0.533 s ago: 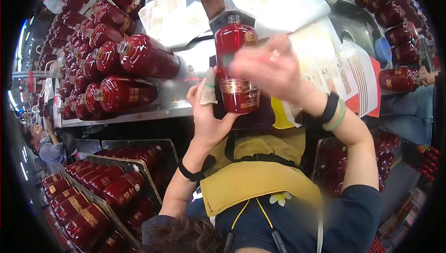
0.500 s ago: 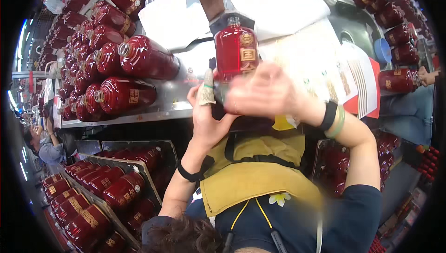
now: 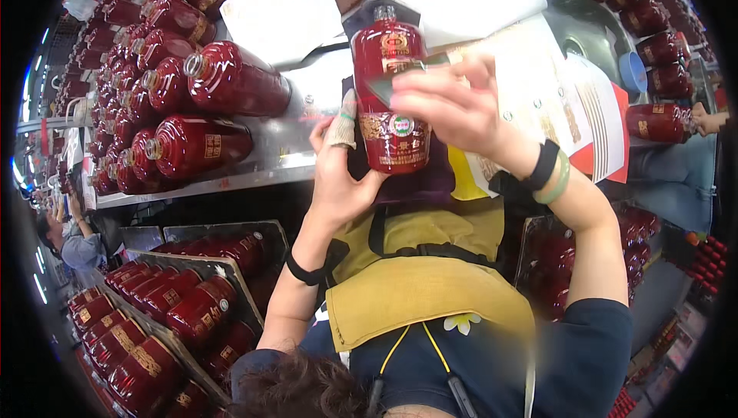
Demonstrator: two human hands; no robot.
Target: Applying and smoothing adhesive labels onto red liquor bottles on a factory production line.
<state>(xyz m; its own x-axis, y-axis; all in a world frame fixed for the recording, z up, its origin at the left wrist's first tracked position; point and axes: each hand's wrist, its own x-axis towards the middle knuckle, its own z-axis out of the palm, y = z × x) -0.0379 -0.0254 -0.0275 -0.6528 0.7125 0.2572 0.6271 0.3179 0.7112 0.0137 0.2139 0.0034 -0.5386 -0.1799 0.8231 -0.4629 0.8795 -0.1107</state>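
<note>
A red glass bottle (image 3: pixel 377 53) with gold decoration lies before me, its neck pointing away against a dark holder (image 3: pixel 407 14). My left hand (image 3: pixel 342 176) grips it near the base, thumb on the near end and fingers along the left side. A pale cover with a green band sits on one of its fingers. Over the bottle's right side is my right hand (image 3: pixel 453 103), fingers reaching left across the glass. It holds a thin, dark grey-green flat piece (image 3: pixel 379 89) with a pointed corner against the bottle. The fingers partly hide the piece and the bottle's middle decoration.
Several red bottles (image 3: pixel 238 80) lie along the left of the metal table (image 3: pixel 284 158). White sheets (image 3: pixel 453 3) and printed sheets (image 3: pixel 530 87) spread behind and right. A blue cup (image 3: pixel 632 72) stands far right, near another person's hand (image 3: pixel 709 120). Bottle crates (image 3: pixel 184 333) flank me below.
More of the bottle shows, including a band with a round green-and-white emblem near its base. My right hand has lifted off the base end, and the flat piece is now visible.
</note>
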